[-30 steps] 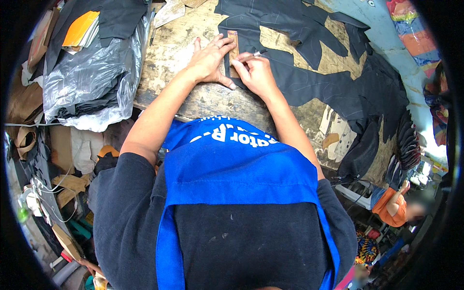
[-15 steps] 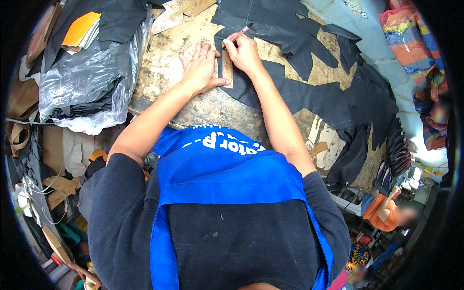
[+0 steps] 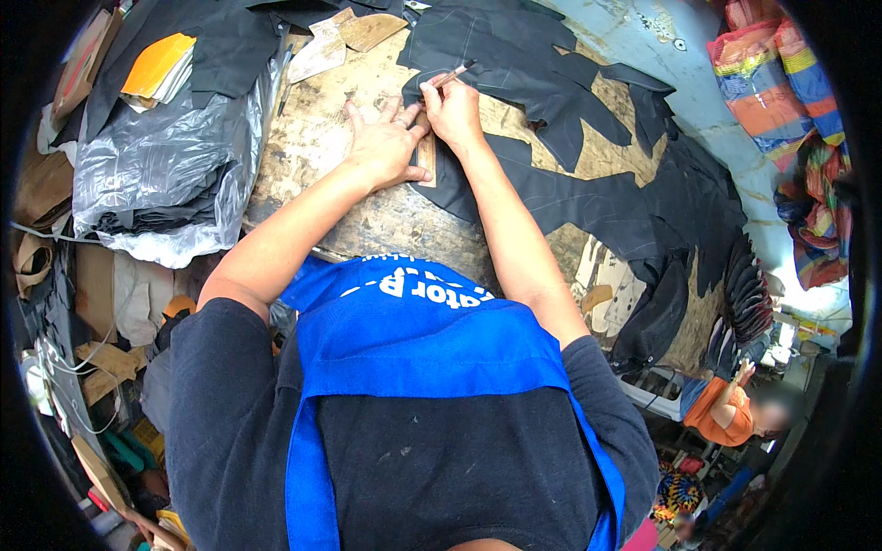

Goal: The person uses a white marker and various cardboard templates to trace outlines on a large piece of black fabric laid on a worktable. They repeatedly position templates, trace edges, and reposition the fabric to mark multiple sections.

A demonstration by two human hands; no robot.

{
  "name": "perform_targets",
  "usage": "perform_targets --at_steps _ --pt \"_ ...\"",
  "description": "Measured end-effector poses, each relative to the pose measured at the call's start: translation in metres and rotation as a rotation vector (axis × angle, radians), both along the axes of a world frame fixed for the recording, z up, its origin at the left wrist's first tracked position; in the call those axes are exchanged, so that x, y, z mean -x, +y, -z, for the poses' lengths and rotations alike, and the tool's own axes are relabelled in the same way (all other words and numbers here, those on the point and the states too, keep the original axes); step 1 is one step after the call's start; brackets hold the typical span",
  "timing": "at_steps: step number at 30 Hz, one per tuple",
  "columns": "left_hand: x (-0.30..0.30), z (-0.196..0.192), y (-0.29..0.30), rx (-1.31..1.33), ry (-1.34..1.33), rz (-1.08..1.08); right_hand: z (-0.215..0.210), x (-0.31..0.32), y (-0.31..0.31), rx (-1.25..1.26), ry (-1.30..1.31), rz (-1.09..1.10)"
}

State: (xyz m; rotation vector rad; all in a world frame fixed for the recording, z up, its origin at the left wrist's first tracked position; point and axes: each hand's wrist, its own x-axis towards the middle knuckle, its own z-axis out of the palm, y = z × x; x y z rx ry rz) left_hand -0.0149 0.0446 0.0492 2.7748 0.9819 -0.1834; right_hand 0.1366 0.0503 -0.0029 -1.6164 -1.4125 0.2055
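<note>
My left hand (image 3: 384, 145) lies with its fingers spread, index finger and thumb pressing on a narrow tan strip (image 3: 426, 161), which looks like a pattern piece or straightedge. Under the strip is a large black sheet (image 3: 491, 41), leather or cloth, with faint pale lines drawn on it. Close beside the strip, my right hand (image 3: 455, 115) pinches a slim pen-like marker (image 3: 452, 75). Its dark end slants up and away; the lower tip is hidden behind my fingers. The sheet has ragged cut-outs on its right side.
The worn wooden table (image 3: 322, 197) carries loose tan pattern pieces (image 3: 317, 50) at the back and pale ones (image 3: 611, 285) at the right. Black pieces in a clear plastic bag (image 3: 170, 156) sit left, below an orange packet (image 3: 158, 66). Another person (image 3: 721, 409) is at the far right.
The view has shifted slightly. My left fingers have moved over the strip's far part, and my right hand with the marker has come closer to them.
</note>
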Motion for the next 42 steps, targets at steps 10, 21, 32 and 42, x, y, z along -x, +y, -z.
perform_targets --at_steps 10,21,32,42 --pt "-0.002 -0.001 0.001 0.005 0.026 0.008 -0.004 0.003 -0.001 0.054 0.215 0.047" --pt "0.000 0.016 0.008 0.055 -0.095 0.010 -0.004 -0.009 -0.008 0.084 0.196 0.194" --pt "0.002 0.022 0.010 0.027 -0.124 0.005 -0.020 0.018 -0.080 0.109 -0.162 -0.009" --pt "0.003 0.030 0.011 0.048 -0.144 -0.018 -0.020 0.039 -0.139 0.178 0.218 -0.020"
